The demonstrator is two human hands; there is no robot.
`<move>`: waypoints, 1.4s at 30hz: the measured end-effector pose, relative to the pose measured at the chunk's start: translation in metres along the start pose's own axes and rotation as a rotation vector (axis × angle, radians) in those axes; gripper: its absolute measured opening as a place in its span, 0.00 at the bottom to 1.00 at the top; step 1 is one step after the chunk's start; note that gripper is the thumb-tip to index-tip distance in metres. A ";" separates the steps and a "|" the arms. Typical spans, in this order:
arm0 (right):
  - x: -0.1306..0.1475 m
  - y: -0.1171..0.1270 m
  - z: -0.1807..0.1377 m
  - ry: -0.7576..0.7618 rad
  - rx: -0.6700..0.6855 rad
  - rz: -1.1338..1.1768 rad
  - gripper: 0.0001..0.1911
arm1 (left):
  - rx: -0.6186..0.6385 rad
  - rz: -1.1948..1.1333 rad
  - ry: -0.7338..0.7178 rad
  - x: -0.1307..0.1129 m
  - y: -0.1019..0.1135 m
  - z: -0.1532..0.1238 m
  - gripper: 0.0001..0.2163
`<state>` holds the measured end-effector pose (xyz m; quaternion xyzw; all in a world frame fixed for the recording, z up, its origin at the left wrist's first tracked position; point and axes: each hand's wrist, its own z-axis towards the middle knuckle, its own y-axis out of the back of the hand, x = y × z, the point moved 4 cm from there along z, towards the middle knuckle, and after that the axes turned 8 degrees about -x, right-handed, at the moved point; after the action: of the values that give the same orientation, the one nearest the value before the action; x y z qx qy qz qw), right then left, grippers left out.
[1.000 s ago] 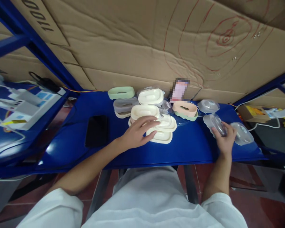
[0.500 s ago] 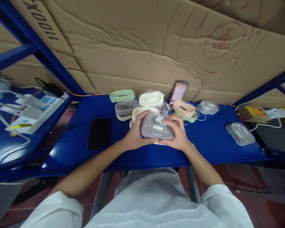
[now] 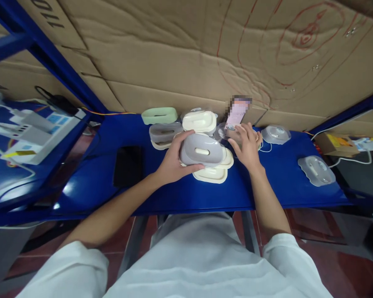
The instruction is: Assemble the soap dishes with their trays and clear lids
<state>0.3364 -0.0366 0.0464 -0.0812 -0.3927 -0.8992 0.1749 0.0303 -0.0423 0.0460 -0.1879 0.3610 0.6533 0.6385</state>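
Observation:
My left hand (image 3: 174, 161) grips a grey oval soap dish (image 3: 191, 150) with a pale raised bar in its middle, tilted towards me. Behind its right end shows a cream dish part (image 3: 227, 158), and a cream tray (image 3: 210, 175) lies below on the table. My right hand (image 3: 248, 147) is to the right with its fingers curved over a clear lid (image 3: 231, 128), which bears a round sticker and is mostly hidden. Under that lid is a peach dish part (image 3: 231, 134). Further back are a cream dish (image 3: 199, 121), a grey dish (image 3: 164, 131) and a green ring-shaped part (image 3: 159, 116).
Two clear lids (image 3: 276, 135) (image 3: 317, 170) lie on the right of the blue table (image 3: 276, 186). A black tablet-like slab (image 3: 127, 166) lies left. A phone (image 3: 237, 111) leans against the cardboard wall (image 3: 161, 62). Power strips and cables (image 3: 31, 132) occupy the far left.
The clear lid has come off the grey soap dish. My right hand has moved away to the right with it, over the peach part. My left hand keeps the dish.

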 end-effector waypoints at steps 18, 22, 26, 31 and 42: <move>0.085 0.029 -0.024 0.181 -0.200 0.617 0.14 | -0.005 -0.054 -0.008 0.004 -0.005 -0.005 0.49; 0.053 0.029 -0.005 0.023 -0.228 0.233 0.19 | -0.006 -0.052 0.008 0.005 -0.004 -0.001 0.41; 0.021 0.017 0.021 0.049 -0.024 -0.084 0.21 | 0.011 0.039 -0.087 0.000 -0.001 0.003 0.30; 0.005 0.009 0.029 0.151 0.084 -0.171 0.24 | 0.039 0.103 -0.100 -0.006 -0.001 0.003 0.22; 0.095 0.011 -0.025 0.534 0.048 0.374 0.14 | -0.056 0.045 -0.034 -0.001 0.002 0.001 0.23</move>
<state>0.2525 -0.0856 0.0635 0.0909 -0.3321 -0.8316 0.4358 0.0289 -0.0423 0.0481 -0.1866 0.3356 0.6803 0.6243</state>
